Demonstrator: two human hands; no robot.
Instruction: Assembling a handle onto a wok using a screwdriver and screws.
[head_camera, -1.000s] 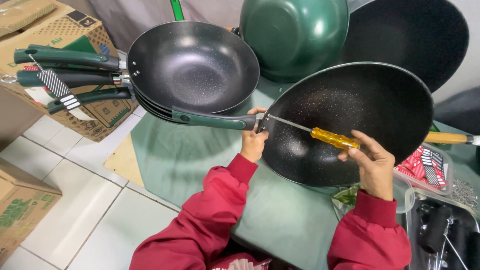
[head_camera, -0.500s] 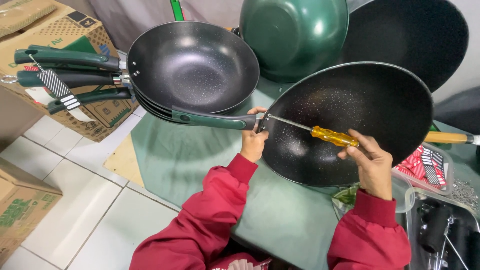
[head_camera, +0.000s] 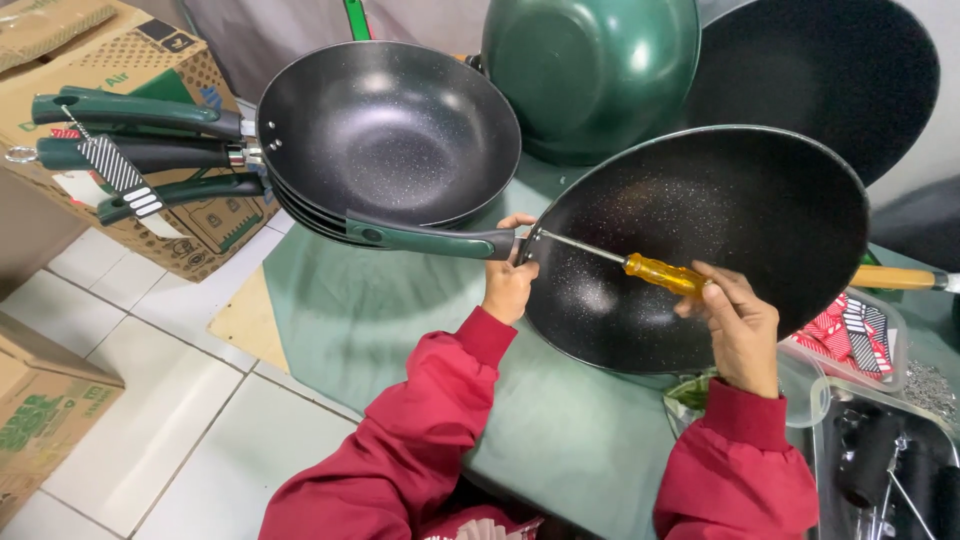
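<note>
A black speckled wok is tilted up over the green-covered table. Its green handle sticks out to the left. My left hand grips the joint where that handle meets the wok's rim. My right hand holds a screwdriver by its amber grip. The metal shaft runs across the inside of the wok, and its tip touches the rim at the handle joint.
A stack of black woks with green handles sits at the left. A green wok lies upside down behind, and another black wok leans at the far right. Cardboard boxes stand left. Plastic trays of small parts lie right.
My right hand has turned slightly on the screwdriver grip. The wok and my left hand have stayed in place.
</note>
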